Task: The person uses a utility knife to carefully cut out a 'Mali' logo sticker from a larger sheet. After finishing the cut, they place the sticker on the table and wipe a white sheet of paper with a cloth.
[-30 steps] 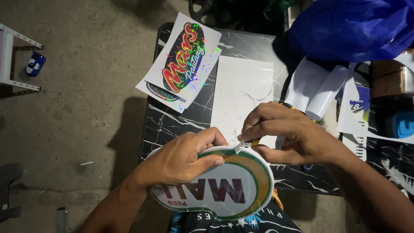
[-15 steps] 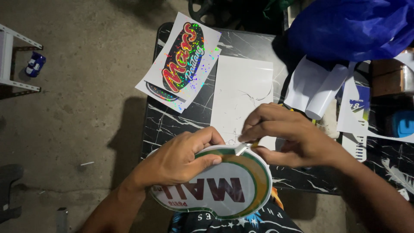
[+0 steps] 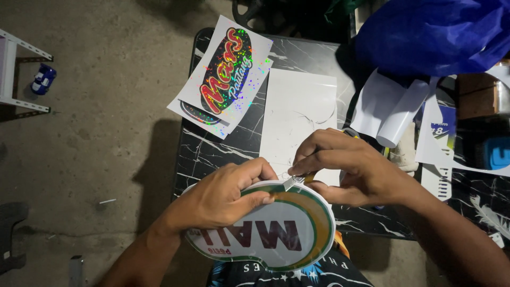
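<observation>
My left hand grips the top left edge of a rounded white sign board with green and gold rim bands and dark red letters, held over my lap at the table's near edge. My right hand pinches a small utility knife with a yellow handle. Its blade tip rests on the board's upper rim, just right of my left thumb.
A black marble-pattern table carries a holographic sticker sheet at its far left, a plain white sheet, rolled white sheets, a blue plastic bag and printed papers at the right. Bare concrete floor lies to the left.
The knife tip has slid slightly left along the board's upper rim, and my right hand shifted a little with it. My left hand keeps its hold.
</observation>
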